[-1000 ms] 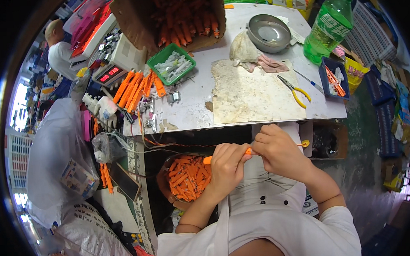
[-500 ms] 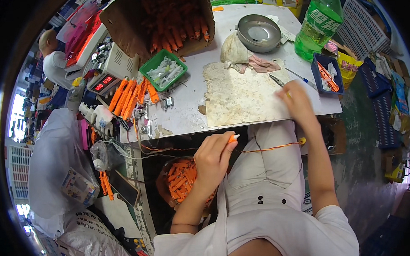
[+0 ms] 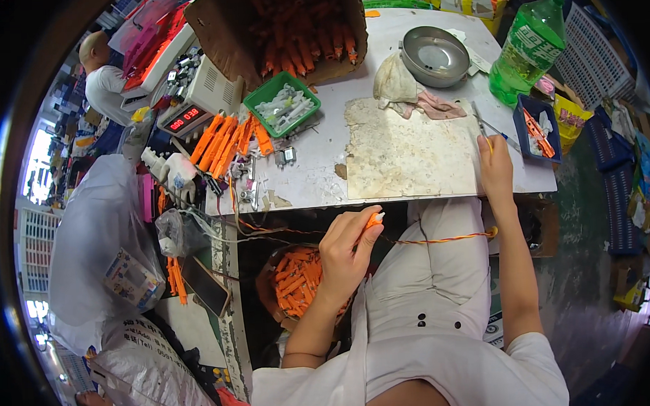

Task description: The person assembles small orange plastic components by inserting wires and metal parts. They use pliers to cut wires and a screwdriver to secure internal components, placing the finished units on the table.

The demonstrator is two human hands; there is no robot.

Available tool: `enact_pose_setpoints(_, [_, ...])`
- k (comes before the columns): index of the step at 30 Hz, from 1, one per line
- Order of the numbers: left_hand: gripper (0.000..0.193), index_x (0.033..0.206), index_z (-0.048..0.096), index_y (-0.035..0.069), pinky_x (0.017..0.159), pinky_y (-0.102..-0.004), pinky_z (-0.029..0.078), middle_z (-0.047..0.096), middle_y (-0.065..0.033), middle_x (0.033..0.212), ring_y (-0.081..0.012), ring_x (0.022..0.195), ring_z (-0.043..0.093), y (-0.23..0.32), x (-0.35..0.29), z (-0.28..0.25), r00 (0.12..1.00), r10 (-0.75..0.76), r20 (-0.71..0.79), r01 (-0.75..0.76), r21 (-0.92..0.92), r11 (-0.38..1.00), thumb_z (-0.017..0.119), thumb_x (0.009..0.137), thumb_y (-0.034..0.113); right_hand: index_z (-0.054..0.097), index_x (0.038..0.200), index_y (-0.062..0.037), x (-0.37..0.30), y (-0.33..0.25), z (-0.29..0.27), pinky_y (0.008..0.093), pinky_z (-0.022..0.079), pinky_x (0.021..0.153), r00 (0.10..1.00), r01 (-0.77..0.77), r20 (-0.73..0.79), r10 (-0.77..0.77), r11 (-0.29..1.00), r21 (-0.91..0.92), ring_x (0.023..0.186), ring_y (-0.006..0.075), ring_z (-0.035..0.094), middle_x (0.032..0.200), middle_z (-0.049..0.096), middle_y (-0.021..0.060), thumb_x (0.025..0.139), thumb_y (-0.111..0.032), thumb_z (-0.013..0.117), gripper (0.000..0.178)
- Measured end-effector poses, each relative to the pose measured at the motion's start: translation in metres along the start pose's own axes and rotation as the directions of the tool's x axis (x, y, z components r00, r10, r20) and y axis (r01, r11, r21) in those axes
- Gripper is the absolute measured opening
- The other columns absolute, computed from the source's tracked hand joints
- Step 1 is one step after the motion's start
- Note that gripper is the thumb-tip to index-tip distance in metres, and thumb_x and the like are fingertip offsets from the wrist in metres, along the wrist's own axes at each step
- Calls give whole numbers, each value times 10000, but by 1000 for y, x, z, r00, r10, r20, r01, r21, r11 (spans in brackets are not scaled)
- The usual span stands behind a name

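My left hand (image 3: 347,249) is closed in front of the table edge. Its thumb and fingers pinch a small orange plastic piece with a white tip (image 3: 375,220); most of it is hidden by the fingers. Over the table's right side, my right hand (image 3: 497,170) is closed on a slim pointed metal tool with a yellow handle (image 3: 478,117), which looks like pliers. Beside it lies a thin blue-handled tool (image 3: 509,138). To the left is a worn, stained pale board (image 3: 409,157). A red-and-yellow twisted wire (image 3: 441,240) crosses above my lap.
A metal bowl (image 3: 411,51), crumpled cloths (image 3: 394,82) and a green bottle (image 3: 524,60) stand farther back. At left are a green basket (image 3: 313,116) of white parts, orange pieces (image 3: 219,146) and a power supply (image 3: 206,89). A carton (image 3: 212,35) holds more orange pieces.
My right hand has moved right, and the pointed tool has turned more upright with it. My left hand still holds the orange piece. The whole view has shifted slightly.
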State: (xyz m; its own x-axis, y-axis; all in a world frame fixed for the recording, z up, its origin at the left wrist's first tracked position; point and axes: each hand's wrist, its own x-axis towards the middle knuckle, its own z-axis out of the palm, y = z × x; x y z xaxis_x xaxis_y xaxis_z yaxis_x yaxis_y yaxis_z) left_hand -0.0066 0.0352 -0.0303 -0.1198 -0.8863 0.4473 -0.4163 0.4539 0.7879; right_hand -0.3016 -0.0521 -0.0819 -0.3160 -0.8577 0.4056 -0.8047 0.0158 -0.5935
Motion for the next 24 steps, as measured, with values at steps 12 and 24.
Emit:
enact_pose_setpoints(12, [217, 985, 670, 16, 616, -299, 472, 634, -75, 805, -213, 701, 587, 1, 10, 11, 969, 242, -49, -210, 347, 914, 703, 780, 77, 594, 847, 67, -113, -117, -42, 368, 462, 765, 883, 41, 400, -247, 888, 458, 884, 312, 582, 956, 602, 162, 892, -194, 594, 265])
enact_pose_setpoints(24, [185, 986, 641, -36, 501, -257, 404, 560, -67, 656, -142, 525, 496, 4, -1, 7, 997, -24, 78, 19, 69, 997, 638, 857, 96, 543, 773, 41, -117, -117, -43, 347, 460, 694, 814, 409, 322, -484, 870, 276, 771, 286, 540, 864, 554, 152, 812, -141, 681, 232])
